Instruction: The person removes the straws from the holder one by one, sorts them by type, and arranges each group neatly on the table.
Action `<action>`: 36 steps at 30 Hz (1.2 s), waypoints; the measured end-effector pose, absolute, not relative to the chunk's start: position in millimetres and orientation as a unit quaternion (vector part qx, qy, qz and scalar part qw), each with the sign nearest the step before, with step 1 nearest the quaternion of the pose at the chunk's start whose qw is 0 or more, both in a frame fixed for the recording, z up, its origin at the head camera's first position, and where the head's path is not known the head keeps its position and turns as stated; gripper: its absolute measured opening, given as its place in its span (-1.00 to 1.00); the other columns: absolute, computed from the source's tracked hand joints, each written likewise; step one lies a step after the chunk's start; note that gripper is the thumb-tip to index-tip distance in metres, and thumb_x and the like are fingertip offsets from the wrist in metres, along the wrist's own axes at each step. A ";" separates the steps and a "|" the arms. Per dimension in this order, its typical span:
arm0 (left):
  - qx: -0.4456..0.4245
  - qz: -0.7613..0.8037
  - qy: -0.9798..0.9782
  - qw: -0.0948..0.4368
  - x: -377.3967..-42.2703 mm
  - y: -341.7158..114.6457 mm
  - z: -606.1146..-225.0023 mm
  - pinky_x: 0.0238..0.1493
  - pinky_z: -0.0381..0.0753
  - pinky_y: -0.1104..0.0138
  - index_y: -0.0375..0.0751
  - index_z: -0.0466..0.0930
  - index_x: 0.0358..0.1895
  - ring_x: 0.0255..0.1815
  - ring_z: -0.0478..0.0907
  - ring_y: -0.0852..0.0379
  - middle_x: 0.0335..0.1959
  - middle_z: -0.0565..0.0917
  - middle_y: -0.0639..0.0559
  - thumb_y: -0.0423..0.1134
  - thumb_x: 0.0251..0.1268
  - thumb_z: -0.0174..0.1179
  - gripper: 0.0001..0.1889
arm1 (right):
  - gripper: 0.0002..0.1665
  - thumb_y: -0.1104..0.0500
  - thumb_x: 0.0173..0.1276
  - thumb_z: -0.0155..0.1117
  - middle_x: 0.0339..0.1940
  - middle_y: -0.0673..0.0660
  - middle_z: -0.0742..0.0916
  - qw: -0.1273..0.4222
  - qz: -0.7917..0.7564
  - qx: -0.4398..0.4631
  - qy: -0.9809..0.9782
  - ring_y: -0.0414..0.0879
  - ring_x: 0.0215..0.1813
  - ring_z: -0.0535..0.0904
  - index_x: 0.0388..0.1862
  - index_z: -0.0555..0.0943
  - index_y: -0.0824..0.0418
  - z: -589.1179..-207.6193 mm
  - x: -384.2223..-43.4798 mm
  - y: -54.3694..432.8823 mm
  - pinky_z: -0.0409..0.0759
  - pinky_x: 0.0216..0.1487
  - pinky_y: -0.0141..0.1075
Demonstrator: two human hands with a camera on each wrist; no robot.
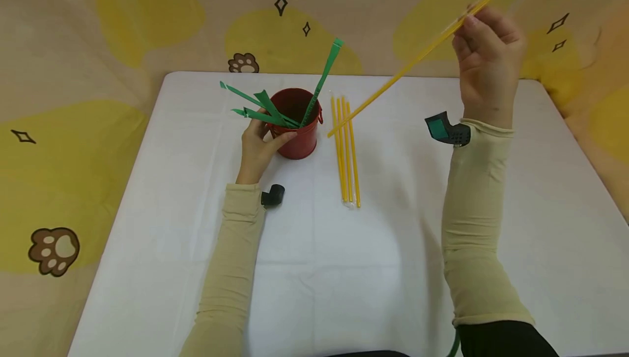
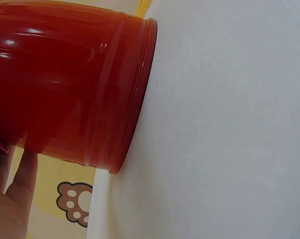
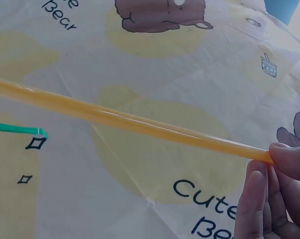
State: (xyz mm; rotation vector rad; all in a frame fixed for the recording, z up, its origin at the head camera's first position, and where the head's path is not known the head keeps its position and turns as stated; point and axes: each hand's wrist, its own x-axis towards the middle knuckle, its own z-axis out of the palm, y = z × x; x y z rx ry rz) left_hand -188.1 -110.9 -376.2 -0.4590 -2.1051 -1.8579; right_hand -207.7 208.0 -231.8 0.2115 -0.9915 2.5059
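In the head view my left hand (image 1: 256,149) grips a small red bucket (image 1: 301,147) that stands upright on the table, the thumb on its near side. Several flat green strips (image 1: 321,81) lean out of the bucket over its rim. My right hand (image 1: 491,46), raised at the upper right, pinches a yellow straw (image 1: 408,67) near its top end. Clear wrapping shows beyond that end, and the straw slants down to the left. The right wrist view shows thumb and fingers on the straw (image 3: 155,127). The bucket's smooth side (image 2: 65,74) fills much of the left wrist view.
Several yellow straws (image 1: 347,149) lie side by side on the white table (image 1: 314,269), right of the bucket. A patterned cloth (image 1: 162,13) hangs behind the table. Each wrist carries a small dark camera mount.
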 end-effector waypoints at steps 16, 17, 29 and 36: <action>-0.162 -0.648 -0.730 0.146 -188.4 -111.2 -376.5 0.29 0.36 0.17 -0.50 0.35 0.21 0.23 0.41 -0.14 0.18 0.48 -0.32 -0.50 0.05 0.34 -0.40 | -0.91 0.56 0.16 0.23 -0.36 0.35 0.65 0.129 0.900 0.021 -0.415 0.07 -0.47 0.56 -0.34 0.59 0.63 -267.6 -215.4 222.8 0.63 -0.45 -0.30; -0.162 -0.649 -0.730 0.145 -188.5 -111.2 -376.6 0.29 0.36 0.16 -0.50 0.35 0.21 0.23 0.41 -0.14 0.18 0.48 -0.32 -0.49 0.05 0.34 -0.40 | -0.90 0.55 0.15 0.25 -0.36 0.34 0.66 0.121 0.898 0.017 -0.424 0.06 -0.46 0.57 -0.33 0.60 0.62 -270.8 -216.5 223.2 0.64 -0.43 -0.31; -0.162 -0.645 -0.732 0.145 -188.5 -111.6 -376.6 0.29 0.37 0.15 -0.51 0.34 0.22 0.22 0.41 -0.16 0.17 0.48 -0.34 -0.51 0.05 0.33 -0.40 | -0.94 0.49 0.18 0.27 -0.37 0.24 0.72 0.020 0.864 -0.009 -0.503 -0.05 -0.46 0.62 -0.36 0.66 0.47 -317.9 -239.2 215.8 0.65 -0.39 -0.38; -0.166 -0.650 -0.728 0.143 -188.7 -111.4 -376.9 0.29 0.37 0.14 -0.52 0.34 0.21 0.22 0.41 -0.18 0.18 0.48 -0.34 -0.51 0.06 0.33 -0.40 | -0.91 0.48 0.22 0.25 -0.41 0.21 0.74 -0.030 0.854 -0.035 -0.518 -0.09 -0.46 0.64 -0.36 0.68 0.42 -346.3 -251.1 214.3 0.65 -0.36 -0.39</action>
